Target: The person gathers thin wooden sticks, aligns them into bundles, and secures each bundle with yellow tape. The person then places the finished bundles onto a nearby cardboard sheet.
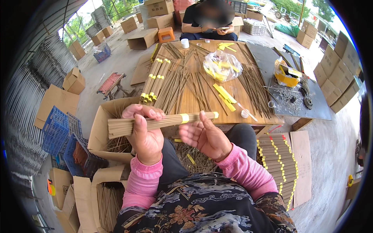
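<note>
My left hand (147, 134) is closed around a bundle of thin brown incense sticks (165, 122), held level above my lap. The bundle's loose, wider end points left; yellow paper bands wrap it near the middle and at its right end. My right hand (208, 136) is open beside the banded end, palm turned toward the bundle. Its thumb overlaps the sticks in this view; I cannot tell whether it touches them. On the wooden table (189, 98) lie loose sticks (171, 86), several yellow-banded bundles (155, 79) and yellow paper strips (224, 95).
A clear plastic bag (222, 65) sits mid-table. A cardboard box (101, 130) stands left of my knees, another box of sticks (110, 202) below it. Banded bundles (276, 161) lie low at right. Across the table a person (210, 21) holds a phone.
</note>
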A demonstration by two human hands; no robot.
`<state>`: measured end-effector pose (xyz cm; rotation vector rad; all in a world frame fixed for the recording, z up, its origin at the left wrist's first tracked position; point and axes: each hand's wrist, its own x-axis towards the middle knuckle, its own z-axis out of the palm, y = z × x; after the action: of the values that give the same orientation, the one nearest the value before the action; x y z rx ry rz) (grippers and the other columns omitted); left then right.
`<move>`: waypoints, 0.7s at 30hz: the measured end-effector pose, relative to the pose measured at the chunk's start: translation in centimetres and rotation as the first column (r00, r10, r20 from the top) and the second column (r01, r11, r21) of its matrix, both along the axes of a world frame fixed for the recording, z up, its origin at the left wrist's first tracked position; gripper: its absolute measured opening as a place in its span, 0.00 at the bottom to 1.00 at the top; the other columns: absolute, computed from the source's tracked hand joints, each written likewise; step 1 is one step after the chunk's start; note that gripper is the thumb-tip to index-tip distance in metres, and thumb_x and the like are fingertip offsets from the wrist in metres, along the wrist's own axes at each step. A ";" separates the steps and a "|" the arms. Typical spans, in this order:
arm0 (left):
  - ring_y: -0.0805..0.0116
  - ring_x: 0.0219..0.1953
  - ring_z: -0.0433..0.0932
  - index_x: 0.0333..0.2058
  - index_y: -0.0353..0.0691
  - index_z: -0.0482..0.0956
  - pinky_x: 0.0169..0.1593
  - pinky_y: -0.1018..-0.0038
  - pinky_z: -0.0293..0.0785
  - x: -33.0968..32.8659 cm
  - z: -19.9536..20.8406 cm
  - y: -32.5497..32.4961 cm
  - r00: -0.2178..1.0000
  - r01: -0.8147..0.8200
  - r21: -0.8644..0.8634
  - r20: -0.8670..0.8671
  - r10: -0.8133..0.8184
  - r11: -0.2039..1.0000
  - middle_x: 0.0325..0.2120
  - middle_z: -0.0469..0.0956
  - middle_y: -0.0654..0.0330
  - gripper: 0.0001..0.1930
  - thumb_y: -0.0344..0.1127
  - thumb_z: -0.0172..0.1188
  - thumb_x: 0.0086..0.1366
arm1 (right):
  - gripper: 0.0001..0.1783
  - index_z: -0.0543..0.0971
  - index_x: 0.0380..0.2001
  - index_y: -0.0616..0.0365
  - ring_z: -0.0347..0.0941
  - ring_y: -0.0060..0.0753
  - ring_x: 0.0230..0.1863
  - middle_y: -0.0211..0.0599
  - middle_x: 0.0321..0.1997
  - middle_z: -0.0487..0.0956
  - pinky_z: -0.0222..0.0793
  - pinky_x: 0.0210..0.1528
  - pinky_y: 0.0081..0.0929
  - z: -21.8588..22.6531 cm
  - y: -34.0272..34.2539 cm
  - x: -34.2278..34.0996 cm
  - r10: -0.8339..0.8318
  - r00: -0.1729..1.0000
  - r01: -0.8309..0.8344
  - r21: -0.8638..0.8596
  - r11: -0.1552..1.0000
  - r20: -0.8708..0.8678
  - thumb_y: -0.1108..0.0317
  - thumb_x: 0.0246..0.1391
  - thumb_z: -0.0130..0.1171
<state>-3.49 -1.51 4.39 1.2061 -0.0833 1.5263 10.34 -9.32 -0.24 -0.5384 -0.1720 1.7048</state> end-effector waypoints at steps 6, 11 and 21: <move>0.77 0.19 0.62 0.35 0.39 0.70 0.25 0.79 0.62 0.1 0.2 0.8 0.991 -0.122 -0.291 -0.081 0.103 0.949 0.17 0.65 0.66 0.06 0.32 0.52 0.61 | 0.22 0.71 0.36 0.62 0.73 0.39 0.25 0.40 0.27 0.75 0.69 0.28 0.29 2.9 -0.5 -0.4 -0.754 -0.398 -0.255 0.726 0.638 0.523 0.63 0.37 0.66; 0.73 0.21 0.67 0.36 0.35 0.70 0.27 0.77 0.66 1.3 0.2 -0.2 0.974 0.177 -0.357 -0.069 -0.215 0.917 0.19 0.69 0.60 0.10 0.33 0.57 0.58 | 0.17 0.71 0.33 0.61 0.71 0.37 0.25 0.38 0.24 0.73 0.68 0.31 0.28 0.1 2.5 -1.0 -0.528 0.042 -0.238 0.522 0.819 0.848 0.64 0.42 0.63; 0.79 0.12 0.62 0.37 0.38 0.70 0.18 0.81 0.61 1.1 1.6 3.6 0.952 0.143 -0.460 -0.177 -0.248 0.876 0.13 0.63 0.68 0.10 0.36 0.54 0.60 | 0.14 0.71 0.24 0.59 0.60 0.14 0.14 0.24 0.13 0.67 0.56 0.16 0.16 -1.5 2.7 -2.0 -0.329 0.195 -0.218 0.368 0.904 0.924 0.60 0.49 0.60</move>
<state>-2.44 2.12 5.96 0.9624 0.2781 1.1346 8.36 -6.60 -1.78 -1.2424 -1.4594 0.8800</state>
